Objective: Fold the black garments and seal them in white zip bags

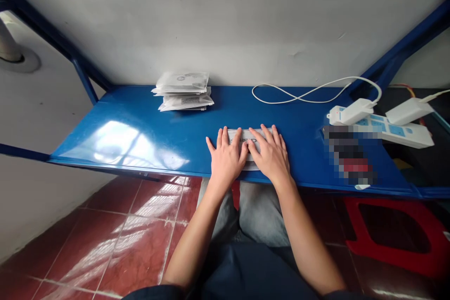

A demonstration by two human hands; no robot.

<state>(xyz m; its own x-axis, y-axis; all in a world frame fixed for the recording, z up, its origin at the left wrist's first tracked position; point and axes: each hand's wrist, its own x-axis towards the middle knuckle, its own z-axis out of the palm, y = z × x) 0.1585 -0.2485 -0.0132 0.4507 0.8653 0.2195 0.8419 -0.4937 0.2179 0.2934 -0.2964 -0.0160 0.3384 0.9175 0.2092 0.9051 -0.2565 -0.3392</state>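
Note:
A flat, pale grey packet with dark printed letters (251,165) lies on the blue tabletop close to its front edge. My left hand (228,155) rests palm down over the packet's left part, fingers spread. On its right part my right hand (270,152) lies flat too, fingers stretched toward the wall. The two thumbs nearly meet over the middle. Much of the packet is hidden under both hands, so its full print cannot be read.
Behind and left, a stack of white zip plastic bags (183,91) sits near the wall. A white cable (298,98) loops along the back. At right are a white power strip (401,133) with plugged chargers and a blurred-out object (351,154). Below stands a red stool (369,239).

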